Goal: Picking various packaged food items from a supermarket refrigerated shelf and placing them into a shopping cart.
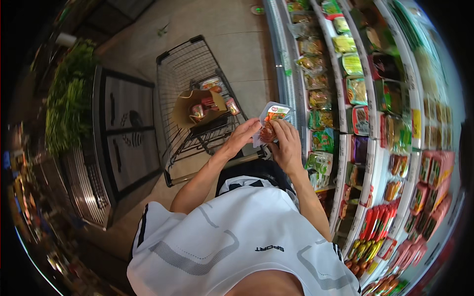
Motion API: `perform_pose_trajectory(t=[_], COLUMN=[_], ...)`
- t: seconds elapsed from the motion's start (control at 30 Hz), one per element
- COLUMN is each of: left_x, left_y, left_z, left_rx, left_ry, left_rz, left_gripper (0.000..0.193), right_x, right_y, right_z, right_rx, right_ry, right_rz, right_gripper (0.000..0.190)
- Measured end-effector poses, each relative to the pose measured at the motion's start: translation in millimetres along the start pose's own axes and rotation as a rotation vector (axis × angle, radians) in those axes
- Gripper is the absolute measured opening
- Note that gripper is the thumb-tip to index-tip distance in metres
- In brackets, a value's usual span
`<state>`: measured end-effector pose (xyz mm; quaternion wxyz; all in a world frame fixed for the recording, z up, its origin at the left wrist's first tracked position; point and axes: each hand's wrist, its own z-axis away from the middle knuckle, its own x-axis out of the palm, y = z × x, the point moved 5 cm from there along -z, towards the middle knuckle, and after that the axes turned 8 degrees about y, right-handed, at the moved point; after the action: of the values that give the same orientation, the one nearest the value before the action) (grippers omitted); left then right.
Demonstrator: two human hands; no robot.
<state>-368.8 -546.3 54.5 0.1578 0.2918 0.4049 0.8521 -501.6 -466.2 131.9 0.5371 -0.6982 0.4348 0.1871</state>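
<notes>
Both hands hold a clear plastic food package (276, 111) with a printed label and reddish-brown contents, just above the cart's handle. My left hand (242, 135) grips its left edge. Over its lower right side lie the fingers of my right hand (287, 142), covering part of the contents. Beyond the hands stands a wire shopping cart (168, 92). Inside it, an open brown paper bag (183, 107) contains several small packages, mostly pink or red. A small pink package (232, 106) lies to the bag's right, and another clear package (211, 84) lies behind it.
Along the right runs a refrigerated display shelf (342, 114) with rows of packaged food and price strips. To the left of the cart stands a dark cabinet (129, 96), with leafy greens (70, 100) beyond it. Tiled floor (237, 48) shows ahead.
</notes>
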Motion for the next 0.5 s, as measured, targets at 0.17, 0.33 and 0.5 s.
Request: perform_pose_trajectory(t=[0.17, 0.33, 0.5], left_x=[-23.1, -69.8, -158.0], left_y=[9.9, 5.0, 25.3], left_z=[11.9, -3.8, -38.5], left_rx=[0.106, -0.015, 0.073], left_ry=[0.006, 0.182, 0.487], left_rz=[-0.025, 0.15, 0.2], left_gripper=[0.048, 0.046, 0.05], right_x=[40.8, 77.1, 111.5], right_y=[-17.8, -8.9, 31.9], right_z=[-19.5, -24.1, 5.6], right_rx=[-0.162, -0.039, 0.193], right_ry=[-0.055, -0.091, -0.163], right_rz=[-0.026, -0.108, 0.067], right_gripper=[0.065, 0.064, 0.063])
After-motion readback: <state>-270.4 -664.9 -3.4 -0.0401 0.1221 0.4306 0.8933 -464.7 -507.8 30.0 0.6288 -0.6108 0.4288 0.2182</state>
